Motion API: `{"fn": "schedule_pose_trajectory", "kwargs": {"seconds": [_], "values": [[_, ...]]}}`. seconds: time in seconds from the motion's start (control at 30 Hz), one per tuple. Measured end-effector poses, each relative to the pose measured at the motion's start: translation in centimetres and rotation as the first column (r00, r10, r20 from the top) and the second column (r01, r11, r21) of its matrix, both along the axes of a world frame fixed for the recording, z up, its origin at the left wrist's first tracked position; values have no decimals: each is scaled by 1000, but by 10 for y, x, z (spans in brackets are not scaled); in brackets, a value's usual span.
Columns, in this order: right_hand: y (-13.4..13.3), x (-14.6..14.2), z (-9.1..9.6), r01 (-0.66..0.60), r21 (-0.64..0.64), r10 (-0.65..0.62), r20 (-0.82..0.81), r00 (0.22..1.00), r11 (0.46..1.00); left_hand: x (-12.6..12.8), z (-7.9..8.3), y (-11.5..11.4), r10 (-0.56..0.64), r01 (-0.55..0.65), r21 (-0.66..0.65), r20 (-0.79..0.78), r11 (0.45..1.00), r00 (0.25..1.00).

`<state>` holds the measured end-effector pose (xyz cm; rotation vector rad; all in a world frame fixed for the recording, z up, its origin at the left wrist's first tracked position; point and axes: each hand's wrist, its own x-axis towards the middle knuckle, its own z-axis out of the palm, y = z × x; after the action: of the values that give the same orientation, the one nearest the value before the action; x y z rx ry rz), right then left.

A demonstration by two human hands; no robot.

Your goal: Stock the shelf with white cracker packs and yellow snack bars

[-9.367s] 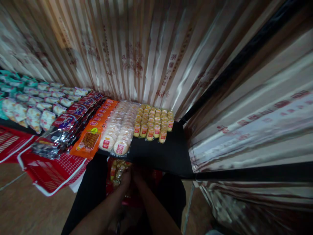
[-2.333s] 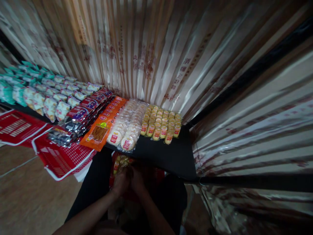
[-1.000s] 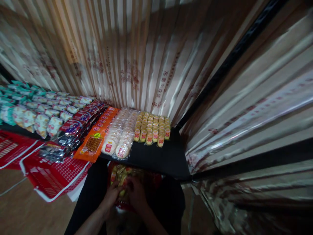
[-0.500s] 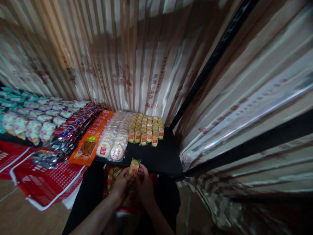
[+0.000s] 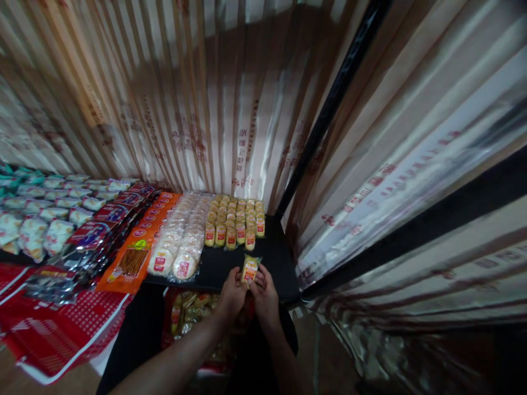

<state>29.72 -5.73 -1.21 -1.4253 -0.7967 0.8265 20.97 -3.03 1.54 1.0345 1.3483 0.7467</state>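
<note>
Between my fingertips is a small yellow wrapped snack pack [image 5: 249,270] with a red and white label, held upright at the front edge of the black shelf [image 5: 224,269]. My left hand [image 5: 233,291] grips its left side and my right hand [image 5: 264,293] its right side; both are closed on it. Just beyond stand rows of matching yellow packs [image 5: 230,236], labels facing me. Below my forearms, a red basket [image 5: 167,323] on my lap holds many loose yellow packs [image 5: 191,312].
Left of the yellow rows lie clear packs of round white crackers [image 5: 184,265], an orange bag of sticks [image 5: 132,263], dark packets [image 5: 93,233] and white packets [image 5: 59,233]. A red perforated basket [image 5: 78,323] sits at lower left. Pleated curtain [image 5: 230,109] and a black pole [image 5: 317,131] bound the shelf.
Both hands have carried the yellow pack forward and to the right, from above the lap basket to the shelf's front edge. The view has shifted slightly to the right.
</note>
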Motion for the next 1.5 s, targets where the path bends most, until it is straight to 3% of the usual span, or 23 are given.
{"fn": "schedule_pose_trajectory", "kwargs": {"seconds": [0.13,0.37,0.67,0.83,1.13,1.5], "values": [[17,27,0,55,31,-56,37,998,998,27,14,2,-88,126,142,-247,982,965],[55,62,-1,156,60,-164,180,970,986,59,28,18,-169,220,132,-318,967,933],[101,82,-8,144,76,-156,182,971,987,81,17,45,-207,236,181,-168,955,964],[114,85,-10,121,73,-131,158,979,990,84,9,57,-214,243,180,-167,953,962],[127,84,-14,81,36,-88,243,966,996,79,4,65,-204,226,153,-147,962,968],[122,87,-22,74,51,-89,456,886,996,85,-2,67,-152,171,198,-106,965,983]]}}
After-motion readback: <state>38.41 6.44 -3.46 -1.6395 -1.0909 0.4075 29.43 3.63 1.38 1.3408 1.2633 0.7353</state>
